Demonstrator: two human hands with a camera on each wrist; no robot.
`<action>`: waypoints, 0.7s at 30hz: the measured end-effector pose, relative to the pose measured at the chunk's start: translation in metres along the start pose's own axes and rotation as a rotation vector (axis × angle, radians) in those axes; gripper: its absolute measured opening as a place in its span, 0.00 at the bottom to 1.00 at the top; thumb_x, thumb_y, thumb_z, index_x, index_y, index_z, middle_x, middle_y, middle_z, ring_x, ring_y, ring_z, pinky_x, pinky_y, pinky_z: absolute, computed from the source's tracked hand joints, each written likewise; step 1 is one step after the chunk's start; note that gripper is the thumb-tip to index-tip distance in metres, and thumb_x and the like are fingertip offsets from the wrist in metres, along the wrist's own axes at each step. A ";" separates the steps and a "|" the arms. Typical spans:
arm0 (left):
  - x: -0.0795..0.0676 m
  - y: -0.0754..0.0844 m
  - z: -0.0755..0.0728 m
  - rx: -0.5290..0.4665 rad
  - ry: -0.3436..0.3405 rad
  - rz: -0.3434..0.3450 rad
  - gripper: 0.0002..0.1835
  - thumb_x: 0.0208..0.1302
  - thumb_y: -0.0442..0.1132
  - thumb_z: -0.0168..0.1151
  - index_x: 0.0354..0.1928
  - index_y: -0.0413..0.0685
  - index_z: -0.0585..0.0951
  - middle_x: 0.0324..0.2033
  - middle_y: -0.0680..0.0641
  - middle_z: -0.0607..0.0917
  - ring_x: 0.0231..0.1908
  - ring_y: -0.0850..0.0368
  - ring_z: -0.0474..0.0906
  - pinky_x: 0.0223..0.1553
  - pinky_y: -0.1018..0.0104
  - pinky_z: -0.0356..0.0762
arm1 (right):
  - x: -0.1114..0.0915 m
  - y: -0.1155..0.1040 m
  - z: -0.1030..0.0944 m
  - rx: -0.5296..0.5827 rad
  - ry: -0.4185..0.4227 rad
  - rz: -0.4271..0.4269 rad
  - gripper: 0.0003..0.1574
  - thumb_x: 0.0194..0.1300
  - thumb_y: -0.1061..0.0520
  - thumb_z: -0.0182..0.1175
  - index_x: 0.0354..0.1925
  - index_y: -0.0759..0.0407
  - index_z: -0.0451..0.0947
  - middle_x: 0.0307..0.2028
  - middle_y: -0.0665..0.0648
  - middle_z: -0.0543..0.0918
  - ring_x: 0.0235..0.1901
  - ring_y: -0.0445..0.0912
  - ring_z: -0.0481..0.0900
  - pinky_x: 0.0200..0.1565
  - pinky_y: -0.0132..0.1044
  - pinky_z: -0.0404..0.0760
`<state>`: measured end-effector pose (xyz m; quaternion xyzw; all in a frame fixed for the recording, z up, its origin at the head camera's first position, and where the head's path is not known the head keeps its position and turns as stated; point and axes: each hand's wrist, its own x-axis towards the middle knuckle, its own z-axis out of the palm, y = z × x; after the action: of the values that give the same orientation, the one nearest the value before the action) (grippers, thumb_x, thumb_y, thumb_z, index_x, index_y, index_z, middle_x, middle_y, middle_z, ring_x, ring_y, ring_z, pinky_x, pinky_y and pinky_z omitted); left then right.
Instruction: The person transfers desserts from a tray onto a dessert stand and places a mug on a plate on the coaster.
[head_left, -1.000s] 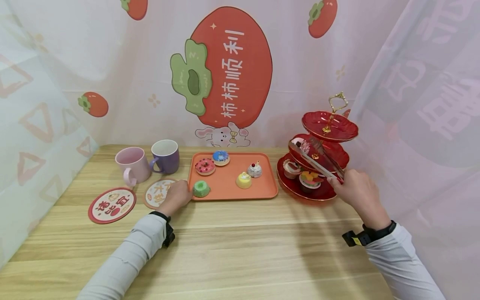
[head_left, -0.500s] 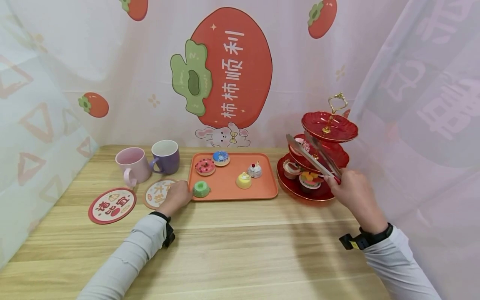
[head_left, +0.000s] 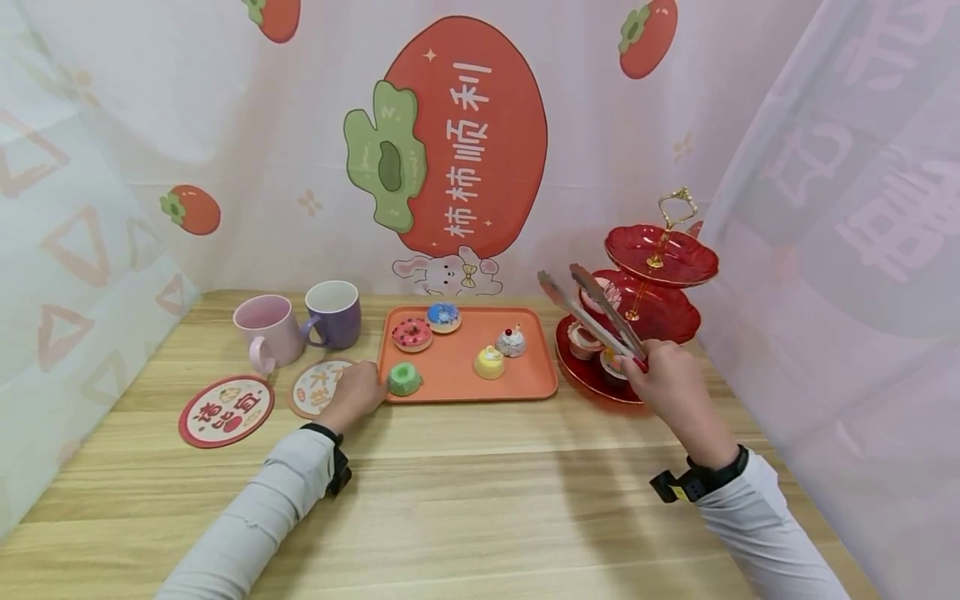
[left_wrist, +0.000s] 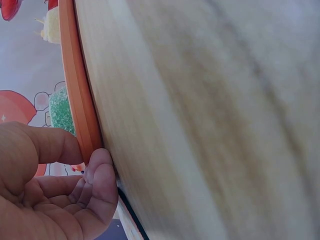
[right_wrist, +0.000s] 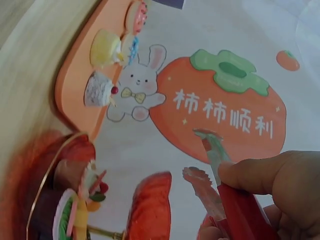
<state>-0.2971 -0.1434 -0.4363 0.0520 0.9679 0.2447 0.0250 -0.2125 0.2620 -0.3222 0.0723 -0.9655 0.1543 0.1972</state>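
At the front left corner of the orange tray (head_left: 442,371), my left hand (head_left: 351,393) pinches the rim between thumb and curled fingers, as the left wrist view shows. My right hand (head_left: 670,387) grips red-handled metal tongs (right_wrist: 240,207); their tips stand apart with nothing between them, left of the red three-tier stand (head_left: 663,315). A pink-topped cake (head_left: 612,292) sits on the middle tier, partly behind the tongs. Two cupcakes (head_left: 581,342) are on the bottom tier. The tray bears a pink donut (head_left: 412,333), blue donut (head_left: 444,317), green cake (head_left: 404,379), yellow cake (head_left: 490,362) and white cherry-topped cake (head_left: 511,341).
Left of the tray stand a pink mug (head_left: 272,327) and a purple mug (head_left: 334,315). Two round coasters (head_left: 227,412) lie in front of them. A printed cloth (head_left: 300,125) hangs behind the wooden table (head_left: 480,500) and along both sides.
The tongs have come away from the pink-topped cake, their tips spreading, and moved left with my right hand. That cake stays on the middle tier. My left hand keeps its place.
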 end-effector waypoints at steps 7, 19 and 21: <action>0.001 -0.001 -0.001 0.009 -0.001 -0.007 0.13 0.61 0.34 0.54 0.19 0.41 0.70 0.17 0.46 0.71 0.19 0.52 0.67 0.24 0.61 0.65 | 0.004 -0.012 0.023 0.047 -0.069 -0.004 0.14 0.56 0.56 0.67 0.28 0.67 0.76 0.20 0.58 0.74 0.19 0.51 0.70 0.21 0.43 0.69; 0.000 0.000 -0.001 0.012 0.002 0.006 0.13 0.60 0.34 0.55 0.18 0.41 0.69 0.16 0.46 0.70 0.19 0.52 0.66 0.24 0.60 0.66 | 0.013 -0.028 0.064 0.004 -0.137 -0.003 0.16 0.56 0.49 0.66 0.25 0.59 0.73 0.17 0.53 0.71 0.17 0.48 0.69 0.18 0.41 0.66; 0.000 0.001 -0.001 0.014 0.001 0.005 0.13 0.60 0.34 0.55 0.19 0.41 0.70 0.17 0.46 0.71 0.19 0.51 0.67 0.24 0.60 0.67 | 0.015 -0.031 0.071 0.010 -0.148 -0.006 0.16 0.57 0.50 0.65 0.24 0.59 0.74 0.17 0.52 0.71 0.17 0.48 0.69 0.18 0.41 0.65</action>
<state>-0.2970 -0.1434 -0.4351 0.0542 0.9695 0.2380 0.0234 -0.2453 0.2080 -0.3700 0.0872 -0.9764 0.1526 0.1255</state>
